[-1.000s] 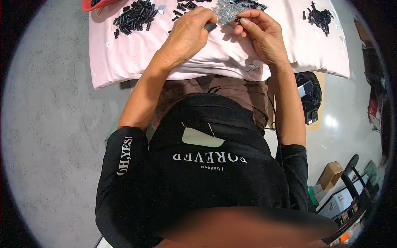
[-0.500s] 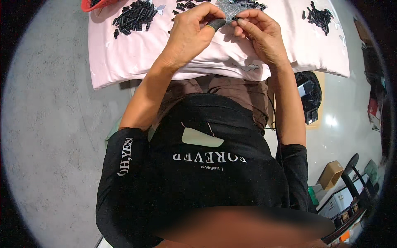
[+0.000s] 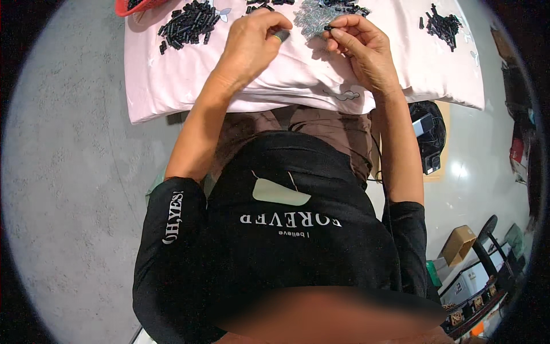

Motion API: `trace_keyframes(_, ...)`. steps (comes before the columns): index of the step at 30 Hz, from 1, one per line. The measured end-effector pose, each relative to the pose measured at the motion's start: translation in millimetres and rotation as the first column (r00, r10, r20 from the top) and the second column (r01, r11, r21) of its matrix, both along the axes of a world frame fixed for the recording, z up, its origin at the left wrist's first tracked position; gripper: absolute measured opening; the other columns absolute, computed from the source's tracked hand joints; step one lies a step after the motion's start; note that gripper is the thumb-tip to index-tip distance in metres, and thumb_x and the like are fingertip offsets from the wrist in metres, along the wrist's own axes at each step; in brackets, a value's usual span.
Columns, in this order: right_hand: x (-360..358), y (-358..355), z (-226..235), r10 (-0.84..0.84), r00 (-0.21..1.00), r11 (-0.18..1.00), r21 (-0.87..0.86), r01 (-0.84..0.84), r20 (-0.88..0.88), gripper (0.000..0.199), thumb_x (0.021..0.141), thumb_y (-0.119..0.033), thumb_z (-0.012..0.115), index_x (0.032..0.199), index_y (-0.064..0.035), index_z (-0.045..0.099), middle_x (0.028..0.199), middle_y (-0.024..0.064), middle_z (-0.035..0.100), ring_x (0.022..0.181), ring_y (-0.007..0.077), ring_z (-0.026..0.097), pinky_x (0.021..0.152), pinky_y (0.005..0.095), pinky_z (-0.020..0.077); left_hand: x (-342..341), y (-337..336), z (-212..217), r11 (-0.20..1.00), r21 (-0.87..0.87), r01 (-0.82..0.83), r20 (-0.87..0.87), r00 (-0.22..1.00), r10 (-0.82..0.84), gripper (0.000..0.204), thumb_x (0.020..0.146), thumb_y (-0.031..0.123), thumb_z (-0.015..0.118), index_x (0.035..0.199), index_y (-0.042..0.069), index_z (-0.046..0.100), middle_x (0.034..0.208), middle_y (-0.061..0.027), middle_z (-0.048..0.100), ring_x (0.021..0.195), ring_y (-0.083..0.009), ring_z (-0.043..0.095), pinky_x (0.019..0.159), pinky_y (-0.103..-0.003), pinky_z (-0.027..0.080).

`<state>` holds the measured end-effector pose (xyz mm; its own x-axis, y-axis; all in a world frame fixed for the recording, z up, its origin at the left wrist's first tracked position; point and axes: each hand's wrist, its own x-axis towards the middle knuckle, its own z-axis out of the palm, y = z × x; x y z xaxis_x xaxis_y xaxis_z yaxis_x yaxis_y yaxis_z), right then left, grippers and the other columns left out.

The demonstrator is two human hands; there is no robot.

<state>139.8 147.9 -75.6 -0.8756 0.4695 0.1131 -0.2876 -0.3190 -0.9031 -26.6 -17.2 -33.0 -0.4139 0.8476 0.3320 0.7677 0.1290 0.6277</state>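
Note:
Over the pink cloth, my right hand (image 3: 366, 50) pinches a small black tube-like piece (image 3: 327, 28) between thumb and forefinger. To its left is my left hand (image 3: 253, 41), with a dark cover (image 3: 281, 36) on its thumb. Its thumb and forefinger tips are close together; whether anything tiny sits between them is hidden. Just beyond the right hand lies a heap of small thin silvery metal parts (image 3: 312, 20), with black pieces (image 3: 348, 7) on its far side. More black pieces (image 3: 269, 3) lie beyond my left hand.
A large pile of black tube-like pieces (image 3: 189, 24) lies on the left of the pink cloth (image 3: 172, 80), a smaller pile (image 3: 442, 27) on the right. A red basket (image 3: 137, 6) stands at the far left corner. Boxes (image 3: 458, 243) stand on the floor at right.
My left hand has drawn away to the left from the right hand, showing more of the silvery heap. The right hand stays nearly in place with its black piece.

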Motion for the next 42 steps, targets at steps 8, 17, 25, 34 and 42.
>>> trace_keyframes(8, 0, -3, 8, 0.011, 1.0, 1.0, -0.008, -0.011, 0.0, 0.015, 0.096, 0.0, 0.061, 0.111, 0.0006, 0.064, 0.095, 0.0131, 0.071, 0.08, 0.0117, 0.067, 0.07, 0.0223, 0.0545, -17, 37, 25, 0.997, 0.041, -0.064, -0.084, 0.994, 0.068, 0.015, 0.084, -0.003, 0.057, 0.092, 0.001, 0.069, 0.087, -0.0179, 0.064, 0.084, -0.0341, 0.064, 0.076, -0.041, 0.05)
trace_keyframes(17, -1, -20, 10, -0.056, 0.977, 0.94, 0.342, -0.019, 0.206, 0.011, 0.093, -0.013, 0.069, 0.098, -0.0038, 0.073, 0.098, 0.0067, 0.073, 0.083, 0.0188, 0.069, 0.078, 0.0282, 0.0558, -21, 42, 19, 0.993, -0.113, -0.02, -0.182, 0.983, -0.001, 0.008, 0.082, -0.002, 0.056, 0.085, 0.0, 0.062, 0.09, -0.019, 0.059, 0.091, -0.0382, 0.058, 0.081, -0.046, 0.047)
trace_keyframes(25, -8, -32, 12, -0.286, 0.958, 0.403, 0.905, 0.139, -0.02, 0.01, 0.08, -0.009, 0.077, 0.089, -0.0073, 0.073, 0.091, 0.0077, 0.067, 0.077, 0.0224, 0.067, 0.069, 0.0342, 0.0535, -7, 28, 29, 0.985, -0.172, -0.02, -0.191, 0.982, -0.014, 0.009, 0.083, -0.003, 0.053, 0.087, 0.0, 0.061, 0.093, -0.0193, 0.057, 0.095, -0.0389, 0.056, 0.083, -0.045, 0.045)
trace_keyframes(34, -5, -24, 4, -0.22, 0.973, 0.823, 0.549, 0.144, 0.075, 0.016, 0.089, -0.003, 0.071, 0.105, -0.001, 0.07, 0.096, 0.0028, 0.069, 0.083, 0.0093, 0.065, 0.074, 0.023, 0.0539, 5, 18, 38, 0.993, -0.12, 0.003, 0.061, 0.998, 0.004, 0.009, 0.084, -0.004, 0.052, 0.089, -0.001, 0.059, 0.086, -0.0177, 0.058, 0.083, -0.033, 0.057, 0.076, -0.039, 0.047)
trace_keyframes(42, -2, -22, 1, -0.186, 0.967, 0.923, 0.37, 0.111, 0.175, 0.018, 0.093, -0.003, 0.068, 0.11, 0.0029, 0.067, 0.098, 0.007, 0.072, 0.087, 0.0105, 0.068, 0.077, 0.0227, 0.0554, 23, 23, 21, 0.998, 0.048, 0.041, 0.433, 0.9, -0.058, 0.016, 0.091, 0.001, 0.062, 0.106, -0.002, 0.069, 0.091, -0.0051, 0.067, 0.086, -0.0127, 0.061, 0.077, -0.027, 0.049)
